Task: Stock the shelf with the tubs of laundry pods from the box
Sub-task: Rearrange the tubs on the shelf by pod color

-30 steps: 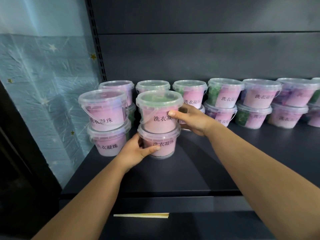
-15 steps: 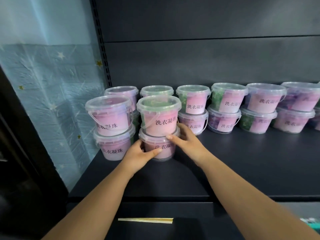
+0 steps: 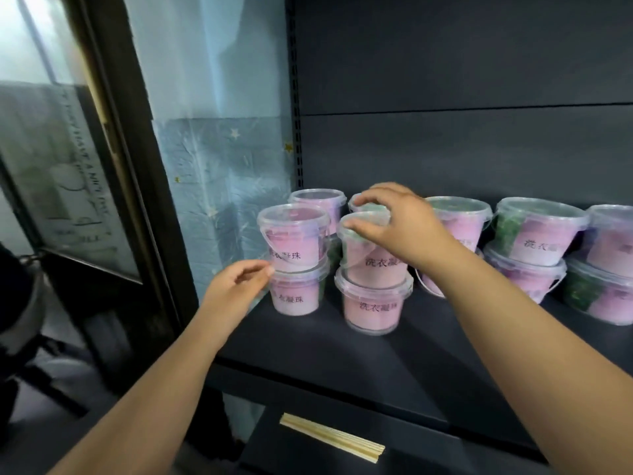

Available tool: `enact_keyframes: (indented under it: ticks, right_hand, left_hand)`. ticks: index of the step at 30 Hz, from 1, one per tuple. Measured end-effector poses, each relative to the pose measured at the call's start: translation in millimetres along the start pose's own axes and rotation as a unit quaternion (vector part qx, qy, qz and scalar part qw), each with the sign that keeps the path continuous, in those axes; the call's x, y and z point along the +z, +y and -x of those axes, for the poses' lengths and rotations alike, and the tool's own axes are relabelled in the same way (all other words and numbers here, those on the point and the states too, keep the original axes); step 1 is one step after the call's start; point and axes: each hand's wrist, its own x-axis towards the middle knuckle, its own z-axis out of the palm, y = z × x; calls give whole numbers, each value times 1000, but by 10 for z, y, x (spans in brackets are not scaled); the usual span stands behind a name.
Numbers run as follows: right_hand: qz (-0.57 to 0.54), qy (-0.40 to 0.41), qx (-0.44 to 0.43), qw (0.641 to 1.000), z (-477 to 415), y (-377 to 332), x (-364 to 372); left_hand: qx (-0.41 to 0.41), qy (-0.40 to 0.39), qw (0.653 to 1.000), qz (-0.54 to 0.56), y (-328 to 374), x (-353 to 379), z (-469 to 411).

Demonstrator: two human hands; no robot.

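Both hands were loose, holding nothing: left hand (image 3: 233,289) just beside the corner stack (image 3: 296,296), right hand (image 3: 400,224) spread over the top tub (image 3: 373,265); bare shelf (image 3: 342,347) ran forward to its front edge.

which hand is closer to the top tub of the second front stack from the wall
Right. The right hand arches over the lid of that top tub; the left hand is off to its left, by the corner stack.
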Motion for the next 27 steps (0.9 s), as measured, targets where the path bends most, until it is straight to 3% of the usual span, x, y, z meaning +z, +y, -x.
enact_keyframes:
  ticks: [5,11,13,19,24,27]
  right_hand:
    - [78,-158,-11,984,-239,-200,159]
    - [183,-230,-42,955,-485,-348,531]
    - [193,-198,-36,960,-435,-347,686]
    - [223,-33,-151,962,-201,-280,849]
    - [269,-52,-164,948,-136,-366,812]
    - [251,-73,-126,957,-176,-370,803]
  left_hand:
    - [1,-25,996,-84,-259,-44,-309]
    - [30,-179,983,-35,-482,-60,-850]
    - [41,-225,973,-10,-537,-76,-1017]
    - [125,-330,935,27,-641,-116,-1312]
    - [172,-296,939,20,-680,-77,-1297]
    - [153,-269,949,55,-655,12,-1293]
